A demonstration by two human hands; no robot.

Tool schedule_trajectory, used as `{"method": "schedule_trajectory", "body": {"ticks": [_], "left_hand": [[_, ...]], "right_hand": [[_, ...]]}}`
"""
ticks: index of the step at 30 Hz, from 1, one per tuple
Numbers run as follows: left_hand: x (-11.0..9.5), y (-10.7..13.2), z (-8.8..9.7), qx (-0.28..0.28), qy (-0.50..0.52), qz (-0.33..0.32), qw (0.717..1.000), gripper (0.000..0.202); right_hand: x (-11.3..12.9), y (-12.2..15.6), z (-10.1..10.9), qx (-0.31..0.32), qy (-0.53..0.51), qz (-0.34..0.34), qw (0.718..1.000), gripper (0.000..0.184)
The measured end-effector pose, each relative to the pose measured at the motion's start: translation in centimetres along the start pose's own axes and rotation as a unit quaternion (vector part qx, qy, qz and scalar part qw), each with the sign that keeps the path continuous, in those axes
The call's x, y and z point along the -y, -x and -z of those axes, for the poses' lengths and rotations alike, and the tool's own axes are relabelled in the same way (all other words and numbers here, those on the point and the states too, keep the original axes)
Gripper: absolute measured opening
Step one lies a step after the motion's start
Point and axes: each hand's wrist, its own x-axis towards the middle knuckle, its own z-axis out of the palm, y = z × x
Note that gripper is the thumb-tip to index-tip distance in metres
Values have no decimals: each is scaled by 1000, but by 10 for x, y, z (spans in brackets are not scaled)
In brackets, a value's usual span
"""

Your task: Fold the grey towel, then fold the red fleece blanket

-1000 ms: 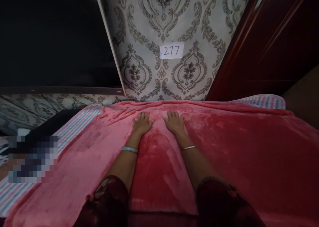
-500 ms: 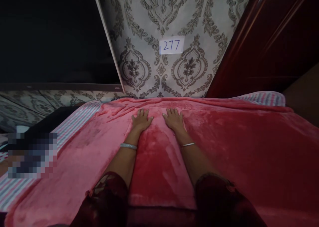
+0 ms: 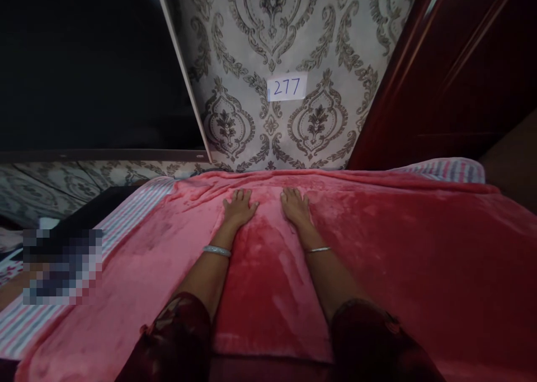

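Observation:
A plush red-pink blanket [image 3: 398, 248] is spread over the bed in front of me. My left hand [image 3: 240, 207] lies flat on it near its far edge, palm down, fingers stretched out. My right hand [image 3: 296, 206] rests flat on the blanket just to the right, fingers extended and holding nothing. A bangle circles each wrist, and both arms wear dark red sleeves.
A striped sheet [image 3: 126, 214] shows under the blanket at the left and far right. A patterned wallpaper wall [image 3: 260, 29] carries a paper label reading 277 [image 3: 287, 86]. A dark screen [image 3: 84, 63] hangs at left, a dark wooden door [image 3: 461, 69] stands at right.
Both hands stay flat on the blanket; the right hand has shifted slightly to the right. The view has moved a little.

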Motion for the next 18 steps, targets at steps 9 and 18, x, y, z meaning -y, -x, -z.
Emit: {"method": "schedule_trajectory", "body": {"ticks": [9, 18], "left_hand": [[-52, -1, 10, -6, -11, -147, 989, 58], [-37, -6, -5, -1, -34, -82, 996, 65]], "right_hand": [[-1, 3, -2, -18, 34, 24, 999, 59], [-2, 3, -4, -3, 60, 24, 998, 59]]}}
